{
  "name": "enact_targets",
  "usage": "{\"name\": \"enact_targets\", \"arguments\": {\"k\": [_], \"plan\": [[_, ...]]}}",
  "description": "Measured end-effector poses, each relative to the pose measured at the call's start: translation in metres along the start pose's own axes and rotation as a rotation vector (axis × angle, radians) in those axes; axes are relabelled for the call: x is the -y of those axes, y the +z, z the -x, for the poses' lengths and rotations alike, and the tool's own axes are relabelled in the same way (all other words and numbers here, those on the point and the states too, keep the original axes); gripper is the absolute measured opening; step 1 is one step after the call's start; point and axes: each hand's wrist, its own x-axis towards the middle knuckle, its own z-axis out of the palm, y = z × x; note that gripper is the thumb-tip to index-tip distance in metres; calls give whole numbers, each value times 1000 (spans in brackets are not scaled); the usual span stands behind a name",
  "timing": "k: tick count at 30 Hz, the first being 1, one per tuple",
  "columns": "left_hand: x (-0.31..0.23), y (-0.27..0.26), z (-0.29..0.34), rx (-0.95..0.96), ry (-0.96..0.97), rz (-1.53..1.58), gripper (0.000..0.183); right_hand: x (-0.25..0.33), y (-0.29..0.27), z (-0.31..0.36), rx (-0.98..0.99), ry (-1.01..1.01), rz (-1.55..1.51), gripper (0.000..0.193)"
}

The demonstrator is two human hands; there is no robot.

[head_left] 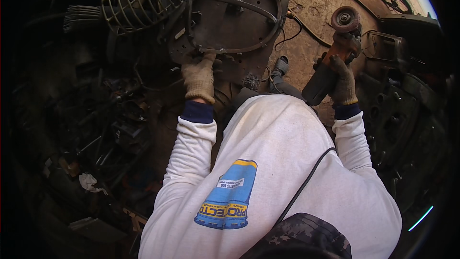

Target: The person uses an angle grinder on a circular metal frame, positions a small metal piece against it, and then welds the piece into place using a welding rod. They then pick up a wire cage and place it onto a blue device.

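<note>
My right hand (342, 79), in a knitted glove, is wrapped round an angle grinder (341, 48) with an orange and black body. Its round abrasive disc (345, 18) points away from me, apart from the other metalwork. A round metal ring with a curved crossbar (235, 1) lies on a dark, pitted metal plate (258, 64). At the ring's near edge, my gloved left hand (199, 74) is closed on the rim; its fingers are partly hidden and a little blurred.
A domed wire cage (143, 0) stands left of the ring, beside a bundle of thin rods (81, 18). Dark metal scrap (129, 129) fills the left side. Cables (311, 33) cross the brown ground. Machine parts (393, 105) stand at the right; a wheel (394, 1) lies farther off.
</note>
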Motion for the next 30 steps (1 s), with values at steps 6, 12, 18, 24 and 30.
{"name": "enact_targets", "arguments": {"k": [6, 12, 18, 24, 30], "plan": [[-1, 2, 2, -26, 13, -28, 35, -1, 0, 1, -2, -11, -6, 44], [2, 2, 3, -21, 51, -23, 37, -2, -2, 1, 5, -22, -15, 42], [-2, 5, 6, -57, 54, -15, 36, -3, -2, 1, 17, -8, -16, 42], [-4, 1, 5, -14, 81, -55, 28, -3, 6, 6, 29, -15, 2, 44], [-3, -4, 3, -1, 90, 0, 17, -7, 5, 6, 39, -48, 14, 46]]}}
